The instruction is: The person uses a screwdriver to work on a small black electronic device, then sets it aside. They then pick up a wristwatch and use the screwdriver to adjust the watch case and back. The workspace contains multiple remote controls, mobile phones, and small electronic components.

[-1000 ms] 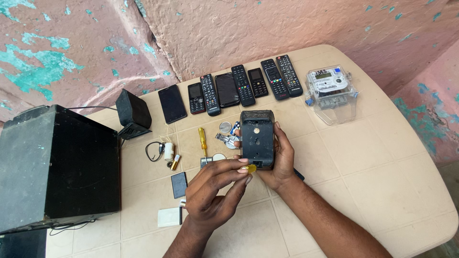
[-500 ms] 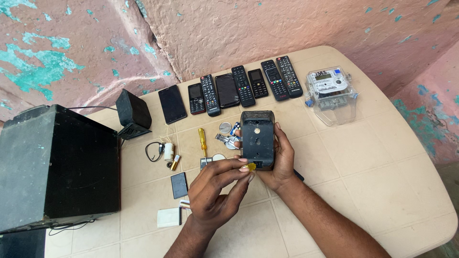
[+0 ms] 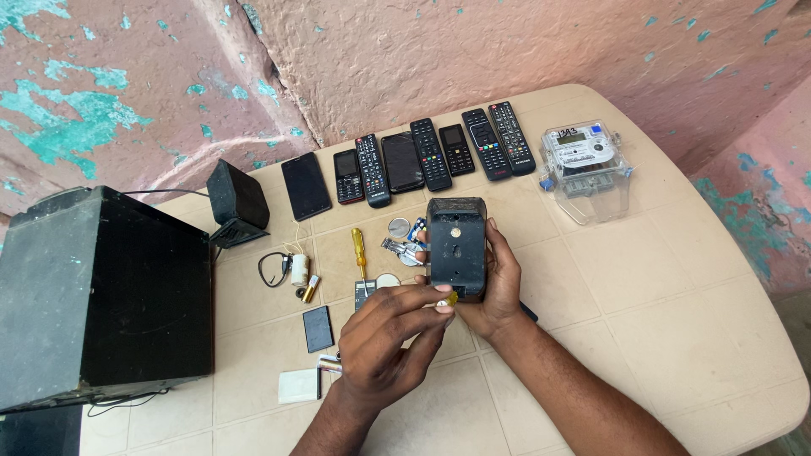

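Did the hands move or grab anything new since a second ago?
Hardly anything changed. The left hand shifted slightly at the bottom of the black box, pinching a small yellow piece there as before. The right hand still grips the box upright. The yellow screwdriver, the row of remotes and phones and the big speaker stayed put.

The one camera sits on my head and looks steeply down and forward over the cream table (image 3: 676,279), which fills most of the view. My forearms enter from the bottom edge, close beneath the lens. Beyond the table's far edge the view ends at the peeling pink wall (image 3: 473,51). No second view shares this scene.
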